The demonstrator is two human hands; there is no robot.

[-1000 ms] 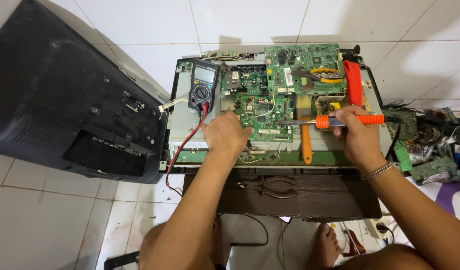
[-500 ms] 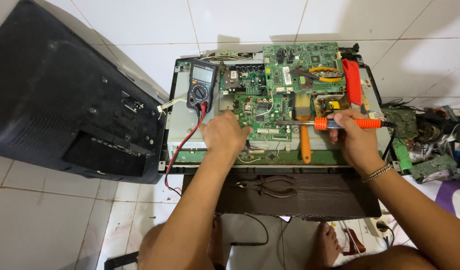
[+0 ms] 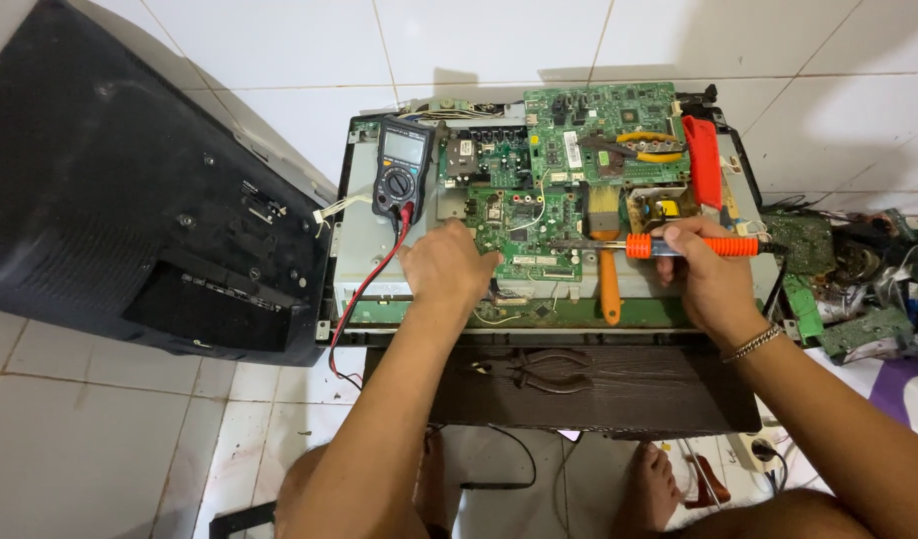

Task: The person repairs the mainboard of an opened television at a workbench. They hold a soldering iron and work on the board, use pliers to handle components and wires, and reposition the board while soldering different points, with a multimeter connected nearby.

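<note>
The white floor tiles are gleaming, glazed and smooth. The big black back cover is looking like matt plastic, dusty and scuffed. The right hand is gripping a soldering iron with a glossy orange plastic handle and a dull metal shaft. The green circuit board is shining faintly, lacquered. The multimeter is showing dark, matt plastic casing.

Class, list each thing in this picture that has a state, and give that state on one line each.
Black back cover: removed, lying aside on the floor.
Multimeter: leads plugged in, screen unreadable.
Green circuit boards: exposed.
Soldering iron: gripped by right hand.
Left hand: resting on the boards.
Pliers: lying unused.
</note>
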